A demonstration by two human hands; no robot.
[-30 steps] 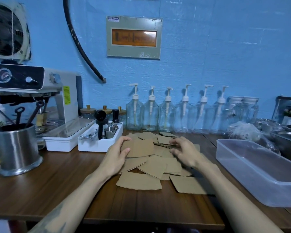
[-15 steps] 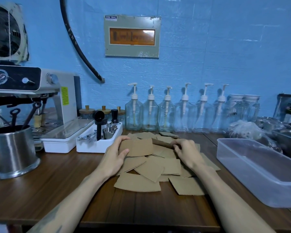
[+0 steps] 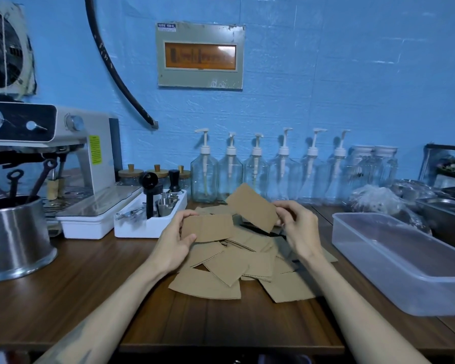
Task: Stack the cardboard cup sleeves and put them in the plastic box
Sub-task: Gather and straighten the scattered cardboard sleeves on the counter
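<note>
A loose pile of flat brown cardboard cup sleeves [image 3: 237, 266] lies on the wooden counter in front of me. My left hand [image 3: 175, 240] grips one sleeve [image 3: 208, 228] by its left end, just above the pile. My right hand [image 3: 298, 229] pinches a second sleeve [image 3: 251, 206] by its right end and holds it tilted in the air, above and behind the first. The clear plastic box [image 3: 394, 269] stands to the right of the pile, with nothing visible inside it.
A white tray of coffee tools [image 3: 153, 219] sits left of the pile, beside an espresso machine [image 3: 63, 164] and a steel container [image 3: 13, 232]. Several glass pump bottles [image 3: 258, 174] line the blue wall. Metal pans [image 3: 447, 214] stand behind the box.
Both hands have lifted off the pile. The right hand picked up a sleeve and raised it; the left hand raised its sleeve a little.
</note>
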